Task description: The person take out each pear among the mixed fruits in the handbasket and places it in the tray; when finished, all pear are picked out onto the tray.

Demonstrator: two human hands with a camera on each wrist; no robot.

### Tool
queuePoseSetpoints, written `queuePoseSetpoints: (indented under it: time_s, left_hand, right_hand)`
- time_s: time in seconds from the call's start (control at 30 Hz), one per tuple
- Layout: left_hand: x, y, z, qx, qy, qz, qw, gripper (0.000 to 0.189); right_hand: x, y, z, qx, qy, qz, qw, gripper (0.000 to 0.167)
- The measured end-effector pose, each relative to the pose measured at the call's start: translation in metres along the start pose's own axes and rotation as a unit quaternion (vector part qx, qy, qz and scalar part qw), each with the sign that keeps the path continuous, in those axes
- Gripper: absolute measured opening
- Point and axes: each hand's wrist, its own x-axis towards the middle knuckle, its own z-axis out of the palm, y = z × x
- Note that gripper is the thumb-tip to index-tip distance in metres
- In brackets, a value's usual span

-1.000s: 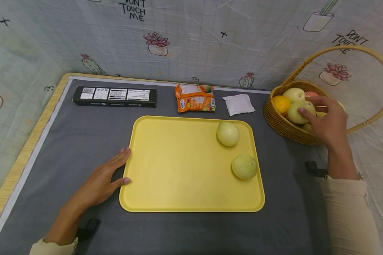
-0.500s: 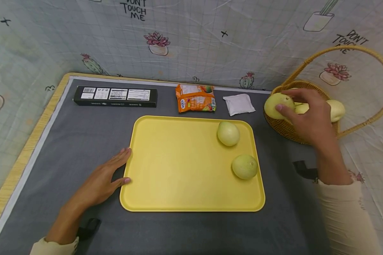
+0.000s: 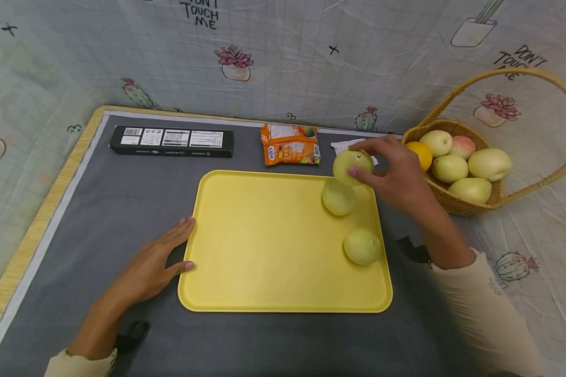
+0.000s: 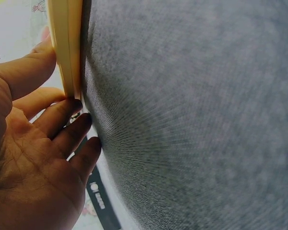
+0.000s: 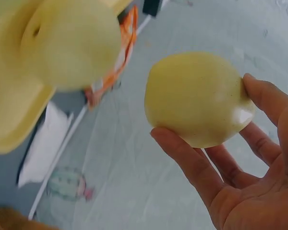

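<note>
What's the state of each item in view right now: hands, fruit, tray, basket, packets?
right hand: grips a pear, above the tray's far right corner
held pear: lifted, off the tray
left hand: flat on the table, fingers against the tray's left edge
tray: flat, two pears on it
basket: upright, holding fruit
orange snack packet: lying flat
black box: lying flat

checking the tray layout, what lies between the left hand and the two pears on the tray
Only bare yellow tray, in the head view, between the left hand and the pears.
</note>
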Motion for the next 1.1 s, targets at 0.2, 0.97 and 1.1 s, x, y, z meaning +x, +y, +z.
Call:
queuePoseSetpoints:
  time_s: [0.2,0.97,1.1]
  left_hand:
    - [0.0,0.0,0.0,0.0,0.005,0.004,1.0,0.097]
    - [0.0,0.0,-0.002,0.002,-0.001,0.003,1.0,0.098]
    - [0.0,0.0,-0.001,0.0,-0.003,0.0,1.0,0.098]
  right_hand:
    - [0.008,-0.009,0.023,0.007,-0.065,-0.009,0.9978,0.036]
    - [0.053,-0.015,0.042,0.065,-0.324,-0.131,0.9347,0.036]
    - [0.066,-0.008,0.046,0.083,-0.383,-0.125,0.9115,0.035]
